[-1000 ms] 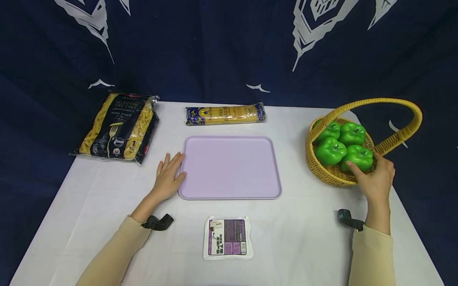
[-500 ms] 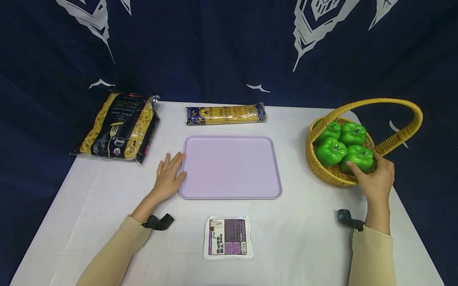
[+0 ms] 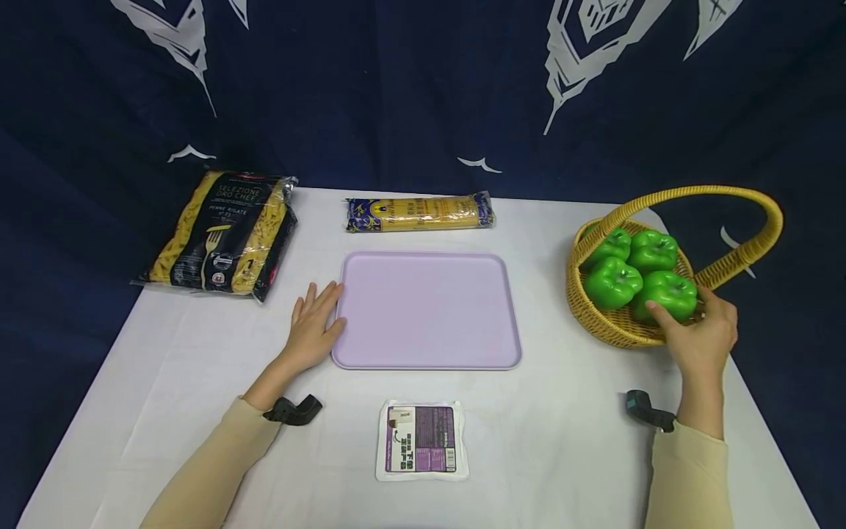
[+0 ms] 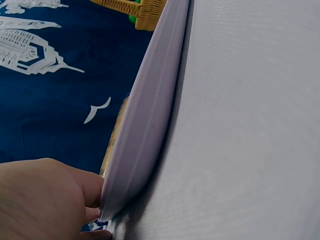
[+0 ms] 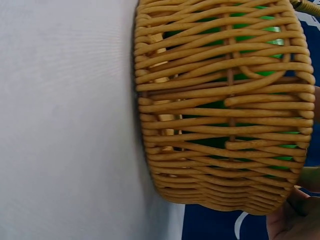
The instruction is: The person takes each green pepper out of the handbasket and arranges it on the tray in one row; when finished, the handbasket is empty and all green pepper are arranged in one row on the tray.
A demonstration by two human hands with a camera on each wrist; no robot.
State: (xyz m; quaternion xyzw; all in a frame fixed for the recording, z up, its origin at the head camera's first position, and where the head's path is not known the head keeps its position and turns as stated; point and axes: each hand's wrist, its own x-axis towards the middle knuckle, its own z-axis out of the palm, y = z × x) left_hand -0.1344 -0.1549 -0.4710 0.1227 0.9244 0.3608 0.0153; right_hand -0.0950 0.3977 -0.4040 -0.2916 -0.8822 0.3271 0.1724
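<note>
Within the right hand [image 3: 704, 336] sits a pepper [image 3: 670, 292].

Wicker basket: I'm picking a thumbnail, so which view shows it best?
The head view: the basket shows nearly whole, with its handle and four green peppers, though the right hand covers part. The right wrist view shows mostly its woven side, close up; the left wrist view, just a scrap at the top edge.

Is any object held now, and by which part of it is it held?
The right hand holds the front-right green pepper in the basket by its sides, between thumb and fingers. The left hand only touches the left edge of the tray.
</note>
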